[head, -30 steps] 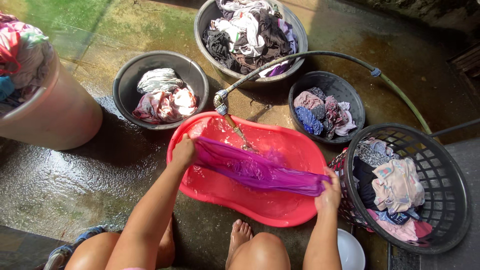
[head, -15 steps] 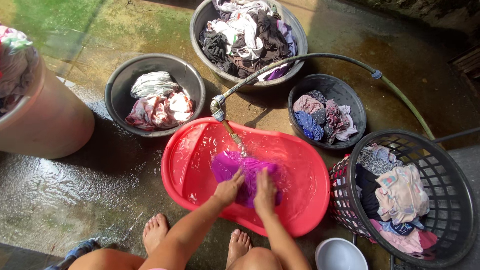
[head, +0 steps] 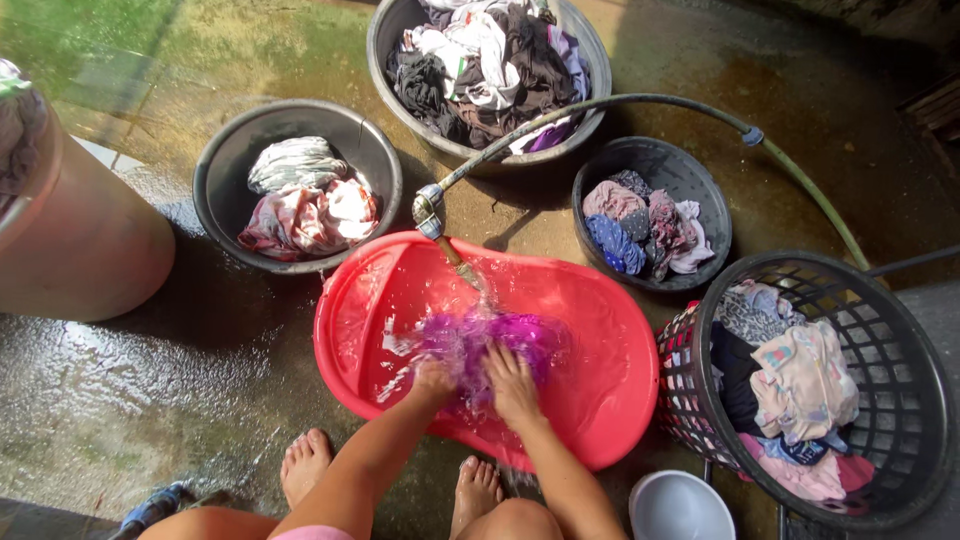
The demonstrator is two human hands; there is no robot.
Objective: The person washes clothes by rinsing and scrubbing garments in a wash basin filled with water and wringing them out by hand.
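Observation:
A purple cloth (head: 510,335) lies bunched in the water of a red oval tub (head: 600,400) in front of me. My left hand (head: 432,381) and my right hand (head: 510,380) press down on it side by side, fingers curled into the wet fabric, with water splashing around them. A hose nozzle (head: 432,212) hangs over the tub's far rim and pours a stream onto the cloth.
A grey basin (head: 215,165) of pale clothes, a large basin (head: 590,60) of dark clothes and a small dark basin (head: 690,180) of mixed clothes stand behind. A black laundry basket (head: 900,380) sits right, a white bowl (head: 675,505) near my feet, a tan bucket (head: 90,240) left. Wet concrete floor.
A second ago both hands held the purple cloth stretched wide above the tub. They then came together, pushed it into the water, and now scrub it amid splashes.

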